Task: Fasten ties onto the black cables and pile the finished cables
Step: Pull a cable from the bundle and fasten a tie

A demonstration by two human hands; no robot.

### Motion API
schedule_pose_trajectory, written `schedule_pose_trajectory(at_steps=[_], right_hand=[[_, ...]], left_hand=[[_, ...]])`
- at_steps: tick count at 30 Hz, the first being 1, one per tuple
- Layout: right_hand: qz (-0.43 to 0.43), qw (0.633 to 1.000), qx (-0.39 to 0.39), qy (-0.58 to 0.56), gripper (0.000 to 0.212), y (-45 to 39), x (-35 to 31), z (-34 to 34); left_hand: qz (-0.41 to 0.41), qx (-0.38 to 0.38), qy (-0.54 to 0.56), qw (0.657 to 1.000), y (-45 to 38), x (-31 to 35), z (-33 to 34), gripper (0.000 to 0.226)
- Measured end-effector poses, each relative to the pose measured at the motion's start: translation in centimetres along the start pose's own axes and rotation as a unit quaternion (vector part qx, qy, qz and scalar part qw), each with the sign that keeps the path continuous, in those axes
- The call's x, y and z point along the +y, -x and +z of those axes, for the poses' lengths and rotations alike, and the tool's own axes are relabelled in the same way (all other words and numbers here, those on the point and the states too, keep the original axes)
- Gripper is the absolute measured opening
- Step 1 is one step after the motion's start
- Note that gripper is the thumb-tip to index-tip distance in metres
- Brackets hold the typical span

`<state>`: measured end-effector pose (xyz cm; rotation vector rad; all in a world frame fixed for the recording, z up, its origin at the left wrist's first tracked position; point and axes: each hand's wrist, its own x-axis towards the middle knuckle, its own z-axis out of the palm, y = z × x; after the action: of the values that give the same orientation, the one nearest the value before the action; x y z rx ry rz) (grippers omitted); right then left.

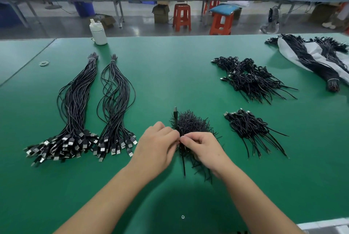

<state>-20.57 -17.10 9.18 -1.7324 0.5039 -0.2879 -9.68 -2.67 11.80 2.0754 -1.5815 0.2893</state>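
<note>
Both hands pinched one folded black cable over the heap of loose ties in the head view. Left hand had its fingers curled on the cable, and right hand pinched something thin at the same spot, likely a tie, though it was too small to be sure. Its plug end stuck up just behind the tie heap. To do this step well, I think the left hand should hold the loops tight while the right twists the tie snug. Right of the tie heap lay a small pile of finished cables, with a bigger pile behind that one. Left of the tie heap lay two long bundles of untied cables. Green table showed bare between the tie heap and the small pile, so the cable could likely go there without bumping anything. Far behind the tie heap, a white bottle stood near the table's back edge.
</note>
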Motion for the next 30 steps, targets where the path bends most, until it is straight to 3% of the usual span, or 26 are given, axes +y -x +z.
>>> schedule_pose_trajectory(at_steps=[3,6,10,14,16,18,20,22,26,28,30], right_hand=[[0.043,0.997,0.013,-0.059,0.016,-0.21,0.27,0.09],[0.042,0.994,-0.008,-0.099,0.011,0.01,-0.01,0.07],[0.022,0.992,-0.036,-0.118,0.018,0.14,-0.36,0.18],[0.028,0.969,-0.093,-0.226,0.026,0.43,-0.40,-0.14],[0.009,0.979,-0.085,-0.185,0.025,0.39,-0.33,-0.03],[-0.016,0.994,-0.047,-0.093,0.019,0.14,-0.37,-0.11],[-0.036,0.999,-0.039,0.000,0.009,0.07,-0.34,-0.40],[-0.032,0.997,-0.047,0.044,0.017,0.07,-0.25,-0.57],[-0.004,0.999,-0.031,0.012,0.012,-0.06,-0.15,-0.20],[0.008,1.000,-0.015,-0.025,0.019,-0.11,-0.32,-0.06],[0.005,0.998,-0.021,-0.060,0.013,0.01,-0.65,-0.03]], left_hand=[[0.078,0.006,-0.038,0.996,0.20,-0.57,0.57,0.006],[0.061,0.007,0.015,0.998,0.45,-0.71,0.82,0.007],[-0.064,-0.013,0.166,0.984,0.59,-0.25,0.77,0.013],[-0.283,-0.026,0.371,0.884,-0.05,-0.41,0.28,0.018],[-0.316,-0.037,0.408,0.855,-0.23,-0.33,0.13,0.013],[-0.325,-0.056,0.413,0.849,-0.22,-0.20,0.23,0.010],[-0.322,-0.080,0.402,0.853,-0.15,-0.24,0.36,0.010],[-0.300,-0.095,0.377,0.871,-0.03,-0.44,0.28,0.010],[-0.164,-0.056,0.231,0.957,0.46,-0.25,0.02,0.019],[-0.083,-0.038,0.166,0.982,0.60,-0.02,-0.07,0.014],[-0.013,-0.041,0.090,0.995,0.60,0.03,-0.10,0.010]])
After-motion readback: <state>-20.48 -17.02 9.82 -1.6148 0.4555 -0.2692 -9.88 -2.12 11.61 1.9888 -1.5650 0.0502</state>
